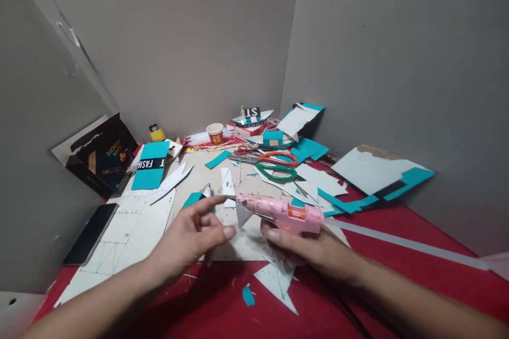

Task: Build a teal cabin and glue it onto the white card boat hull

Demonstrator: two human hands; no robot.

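Note:
A pink hot glue gun (262, 205) is in my right hand (296, 246), its fingers wrapped round the handle. A small red light glows on its side, and the nozzle points left. My left hand (201, 235) has its index fingertip at the nozzle, perhaps touching it; the thumb is apart and nothing shows between the fingers. Just behind that hand lies a folded teal card piece (193, 200). White paper triangles (274, 283) lie below the gun, partly hidden by my right hand. A narrow white card strip (228, 183) lies beyond the nozzle.
Orange-handled scissors (278, 158) and green-handled scissors (276, 172) lie among card scraps. Behind them stand a card boat (272, 139) and a paper cup (215, 133). At left are a phone (90, 234), drawn-on card (135, 222) and a black box (107, 156). Grey walls enclose the table.

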